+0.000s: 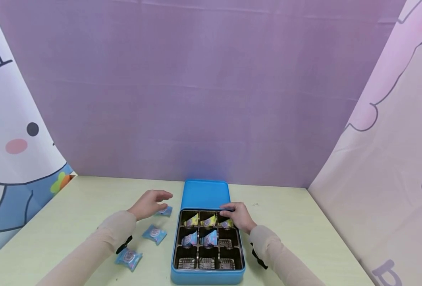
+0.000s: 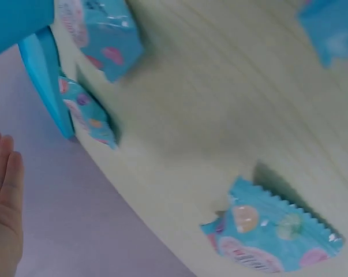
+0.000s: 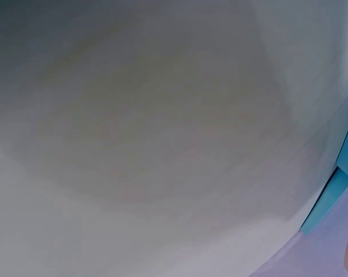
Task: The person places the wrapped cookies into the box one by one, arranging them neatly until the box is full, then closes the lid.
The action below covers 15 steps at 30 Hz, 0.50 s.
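Nearest me, short of my left fingers, two blue sweet packets (image 1: 129,258) (image 1: 155,233) lie on the worktop (image 1: 89,206). My left hand (image 1: 148,204) hovers with fingers relaxed and spread, holding nothing, just over a third packet (image 1: 165,211). To their right sits the blue tin (image 1: 208,274), wrapped sweets in five of its nearer pockets. My right hand (image 1: 240,216) rests in the far right pocket, fingers curled on a sweet (image 1: 226,223) there. Beyond my fingers lies the tin's lid (image 1: 205,193).

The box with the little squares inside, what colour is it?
The box is bright blue outside, with a dark brown tray inside. The head view shows it best.
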Each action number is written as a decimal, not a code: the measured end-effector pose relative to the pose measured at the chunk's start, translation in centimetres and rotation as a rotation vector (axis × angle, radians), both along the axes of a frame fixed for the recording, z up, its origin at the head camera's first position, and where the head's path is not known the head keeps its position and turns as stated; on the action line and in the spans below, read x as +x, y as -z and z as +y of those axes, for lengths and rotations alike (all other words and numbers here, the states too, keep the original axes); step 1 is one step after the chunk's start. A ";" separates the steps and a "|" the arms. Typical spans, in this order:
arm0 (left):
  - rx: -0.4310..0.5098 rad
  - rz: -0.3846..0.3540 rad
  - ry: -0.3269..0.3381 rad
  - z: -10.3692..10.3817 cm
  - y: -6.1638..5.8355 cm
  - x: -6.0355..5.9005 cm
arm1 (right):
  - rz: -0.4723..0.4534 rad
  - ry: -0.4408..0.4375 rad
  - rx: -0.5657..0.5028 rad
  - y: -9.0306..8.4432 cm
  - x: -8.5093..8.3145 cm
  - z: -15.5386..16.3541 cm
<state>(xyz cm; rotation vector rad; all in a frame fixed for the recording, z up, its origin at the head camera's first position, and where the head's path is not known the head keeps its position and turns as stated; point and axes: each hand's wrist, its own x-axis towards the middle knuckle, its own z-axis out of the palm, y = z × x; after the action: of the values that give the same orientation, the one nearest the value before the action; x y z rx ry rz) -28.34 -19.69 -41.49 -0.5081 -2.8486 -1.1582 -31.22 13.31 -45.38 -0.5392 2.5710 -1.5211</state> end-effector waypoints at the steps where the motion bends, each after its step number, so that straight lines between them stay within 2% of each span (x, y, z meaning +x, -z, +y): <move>1: -0.003 -0.002 0.002 -0.1 0.1 0.0 | 0.000 0.001 0.001 0.0 0.0 0.0; 9: -0.002 -0.070 0.034 -0.7 1.1 -0.7 | -0.002 0.006 0.001 0.0 0.0 0.0; 15: -0.014 -0.078 0.032 -1.2 1.9 -1.7 | 0.001 -0.002 0.004 -0.1 -0.1 0.0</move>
<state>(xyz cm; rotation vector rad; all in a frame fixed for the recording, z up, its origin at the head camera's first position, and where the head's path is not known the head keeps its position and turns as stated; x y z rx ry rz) -30.04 -20.86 -43.42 -0.5226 -2.9261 -1.1903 -31.27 13.35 -45.26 -0.5418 2.5726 -1.5154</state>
